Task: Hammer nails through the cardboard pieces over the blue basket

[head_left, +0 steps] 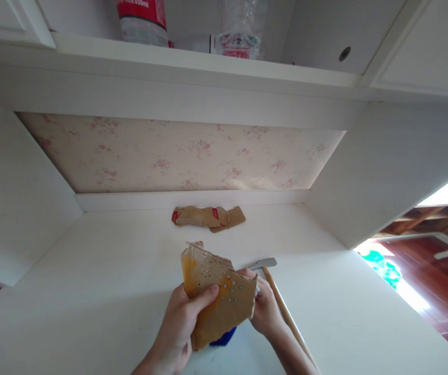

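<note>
A torn piece of brown cardboard (pixel 214 312) is held up above the white surface. It has orange stains, small holes and several pale round dots, perhaps nail heads. My left hand (pixel 179 323) is closed round its left side, with the thumb lying across the front. At the right edge, the curled fingers of my right hand (pixel 266 304) pinch the cardboard, and some fingertips are hidden behind it. A hammer (pixel 282 299) with a wooden handle and grey metal head lies beside my right hand. Under the cardboard a dark blue thing (pixel 224 338) shows partly; its kind is hidden.
Torn cardboard strips (pixel 200 216) with red print lie near the back edge of the white surface (pixel 110 260). Side panels stand left and right. Overhead, a shelf (pixel 208 65) holds plastic bottles (pixel 144 23). Beyond the right panel is a reddish wooden floor (pixel 438 260).
</note>
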`<state>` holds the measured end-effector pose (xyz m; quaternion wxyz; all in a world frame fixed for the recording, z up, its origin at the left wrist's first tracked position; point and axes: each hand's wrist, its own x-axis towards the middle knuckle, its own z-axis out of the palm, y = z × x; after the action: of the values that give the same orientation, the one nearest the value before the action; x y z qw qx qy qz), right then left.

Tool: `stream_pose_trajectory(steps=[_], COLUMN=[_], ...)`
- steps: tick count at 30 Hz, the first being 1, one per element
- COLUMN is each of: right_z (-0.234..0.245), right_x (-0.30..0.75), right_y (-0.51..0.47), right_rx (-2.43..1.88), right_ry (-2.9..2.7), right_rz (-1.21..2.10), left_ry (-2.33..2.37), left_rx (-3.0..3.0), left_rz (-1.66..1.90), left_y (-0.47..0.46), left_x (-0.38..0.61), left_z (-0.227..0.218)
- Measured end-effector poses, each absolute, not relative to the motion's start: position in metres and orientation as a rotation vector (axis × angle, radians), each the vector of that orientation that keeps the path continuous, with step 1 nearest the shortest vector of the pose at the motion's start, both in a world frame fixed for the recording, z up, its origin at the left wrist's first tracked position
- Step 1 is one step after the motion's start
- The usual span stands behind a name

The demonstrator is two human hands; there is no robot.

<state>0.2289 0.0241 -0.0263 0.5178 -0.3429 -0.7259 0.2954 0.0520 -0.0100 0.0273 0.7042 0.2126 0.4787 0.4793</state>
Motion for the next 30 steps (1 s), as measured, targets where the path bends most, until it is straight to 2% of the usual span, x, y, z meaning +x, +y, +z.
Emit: stream_pose_trajectory(steps=[13, 17, 20, 24, 27, 30], right_z=[-0.031, -0.032, -0.010, 0.022, 0.023, 0.017], right_x=[0.236, 0.252, 0.251, 0.237, 0.230, 0.226], right_y=[0.027, 0.023, 0.015, 0.017, 0.030, 0.041], right_rx=[-0.910, -1.071, -1.084, -0.966, -0.915, -0.865], right_ry=[-1.767, -1.644, -1.675, -2.301, -2.434, -2.454], right_rz=[0.714, 0.615, 0.530, 0.139, -0.147, -0.245], left_ry=[1.110, 1.225, 1.345, 1.394, 1.480, 1.601], left_rx=[0.491, 0.699, 0.972, 1.238, 1.344, 1.455], left_rz=[1.062, 1.122, 1.131, 1.120, 1.109, 1.100], left_y=[-0.013, -0.008, 0.000, 0.014, 0.022, 0.028], left_x=[0.056, 0.045, 0.038, 0.036, 0.035, 0.034], left_z=[0.032, 0.030, 0.027, 0.025, 0.025, 0.024])
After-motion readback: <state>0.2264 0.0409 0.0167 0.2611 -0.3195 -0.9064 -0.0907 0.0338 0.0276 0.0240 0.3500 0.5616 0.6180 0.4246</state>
